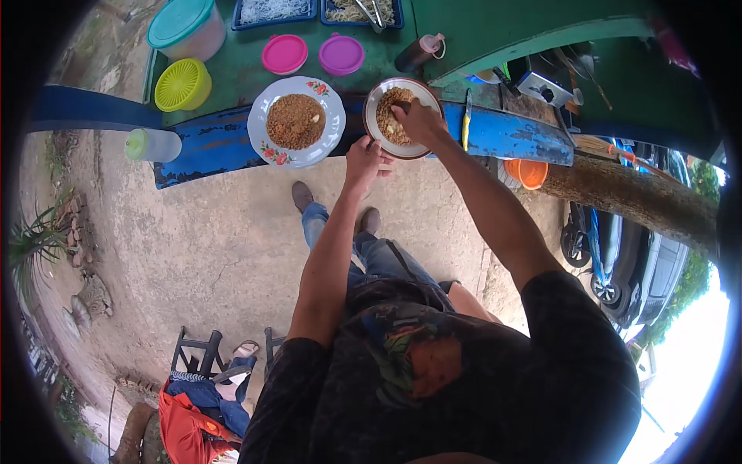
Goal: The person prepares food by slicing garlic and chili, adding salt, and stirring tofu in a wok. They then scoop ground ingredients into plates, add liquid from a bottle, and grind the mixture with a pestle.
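My right hand (422, 124) is closed around a dark pestle, whose dark end (401, 104) shows over the brown-rimmed plate (417, 85). Coarse brown crumbs, like ground peanuts (396, 138), lie in that plate around a few pale pieces. My left hand (366, 161) grips the plate's near rim, thumb on top and fingers below. Just left of it, a white flowered plate (259, 116) holds a heap of similar brown crumbs (294, 124) with pale bits. My right fingers partly hide the pestle.
Pink (284, 54) and purple (342, 55) lidded tubs, a yellow-green tub (183, 84) and a dark bottle (417, 52) stand behind the plates. A yellow-handled knife (466, 124) lies right, on the blue ledge. Behind me, a person in red (185, 429) sits.
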A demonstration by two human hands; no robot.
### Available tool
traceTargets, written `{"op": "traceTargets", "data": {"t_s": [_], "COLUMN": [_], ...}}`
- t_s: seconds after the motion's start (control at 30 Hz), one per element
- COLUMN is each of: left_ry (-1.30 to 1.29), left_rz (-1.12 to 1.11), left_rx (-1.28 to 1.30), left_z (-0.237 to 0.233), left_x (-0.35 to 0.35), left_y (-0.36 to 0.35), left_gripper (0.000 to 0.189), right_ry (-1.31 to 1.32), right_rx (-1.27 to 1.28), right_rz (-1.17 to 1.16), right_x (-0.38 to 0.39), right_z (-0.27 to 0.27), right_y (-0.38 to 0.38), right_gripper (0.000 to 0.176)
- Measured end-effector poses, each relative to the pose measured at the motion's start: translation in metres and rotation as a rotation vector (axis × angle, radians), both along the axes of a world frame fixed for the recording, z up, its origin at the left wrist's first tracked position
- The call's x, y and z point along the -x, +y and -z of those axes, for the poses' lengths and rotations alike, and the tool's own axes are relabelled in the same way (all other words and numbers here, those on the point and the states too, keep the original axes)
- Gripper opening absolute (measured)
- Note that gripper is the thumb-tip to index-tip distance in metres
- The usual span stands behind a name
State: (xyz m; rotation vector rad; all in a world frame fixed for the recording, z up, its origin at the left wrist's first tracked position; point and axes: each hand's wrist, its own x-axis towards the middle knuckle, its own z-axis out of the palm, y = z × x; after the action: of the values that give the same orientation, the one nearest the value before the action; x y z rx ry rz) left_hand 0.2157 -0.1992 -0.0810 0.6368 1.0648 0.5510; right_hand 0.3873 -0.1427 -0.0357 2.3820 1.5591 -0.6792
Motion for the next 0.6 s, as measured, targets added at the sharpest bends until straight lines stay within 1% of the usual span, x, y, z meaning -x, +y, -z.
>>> {"op": "traceTargets", "data": {"t_s": [0.03, 0.07, 0.1, 0.13, 0.17, 0.2, 0.23, 0.3, 0.33, 0.4, 0.43, 0.5, 0.57, 0.6], "left_ry": [-0.011, -0.018, -0.021, -0.014, -0.003, -0.008, -0.002, -0.050, -0.044, -0.095, -0.091, -0.085, -0.102, -0.122], "left_rz": [-0.012, -0.028, -0.035, -0.037, -0.033, -0.045, -0.038, -0.046, -0.034, -0.056, -0.049, -0.041, -0.025, -0.027], "left_rx": [-0.025, -0.017, -0.024, -0.033, -0.033, -0.021, -0.016, 0.011, 0.034, 0.032, 0.044, 0.018, 0.030, 0.016], "left_z": [0.001, -0.002, -0.003, -0.003, -0.002, 0.000, 0.004, 0.013, 0.017, 0.018, 0.016, 0.017, 0.013, 0.013], "left_x": [0.001, 0.001, 0.002, 0.001, -0.001, 0.000, 0.001, 0.000, 0.001, 0.001, 0.003, 0.000, 0.004, 0.005], "left_y": [0.006, 0.006, 0.005, 0.007, 0.005, 0.004, 0.005, 0.005, -0.003, 0.005, 0.004, 0.006, -0.003, 0.007], "left_gripper": [0.024, 0.024, 0.024, 0.024, 0.025, 0.025, 0.025, 0.026, 0.026, 0.026, 0.026, 0.026, 0.026, 0.026], "right_ry": [0.005, 0.031, 0.028, 0.019, 0.015, 0.003, 0.010, -0.030, -0.021, -0.103, -0.098, -0.108, -0.095, -0.086], "right_rx": [0.039, 0.095, 0.089, 0.068, 0.057, 0.053, 0.058, 0.037, 0.059, 0.044, 0.056, -0.012, -0.014, -0.041], "right_rz": [0.001, -0.038, -0.045, -0.119, -0.185, -0.253, -0.246, -0.297, -0.285, -0.250, -0.242, -0.171, -0.143, -0.133], "right_x": [0.001, 0.004, 0.010, 0.013, 0.015, 0.019, 0.021, 0.023, 0.026, 0.028, 0.030, 0.025, 0.027, 0.029], "right_z": [-0.010, -0.025, -0.031, -0.036, -0.038, -0.036, -0.034, -0.031, -0.028, -0.017, -0.012, -0.007, -0.009, -0.009], "right_y": [0.014, 0.013, 0.002, -0.009, -0.021, -0.030, -0.034, -0.035, -0.043, -0.033, -0.033, -0.024, -0.038, -0.030], "right_gripper": [0.071, 0.071, 0.071, 0.071, 0.070, 0.065, 0.065, 0.059, 0.059, 0.056, 0.056, 0.057, 0.057, 0.057]}}
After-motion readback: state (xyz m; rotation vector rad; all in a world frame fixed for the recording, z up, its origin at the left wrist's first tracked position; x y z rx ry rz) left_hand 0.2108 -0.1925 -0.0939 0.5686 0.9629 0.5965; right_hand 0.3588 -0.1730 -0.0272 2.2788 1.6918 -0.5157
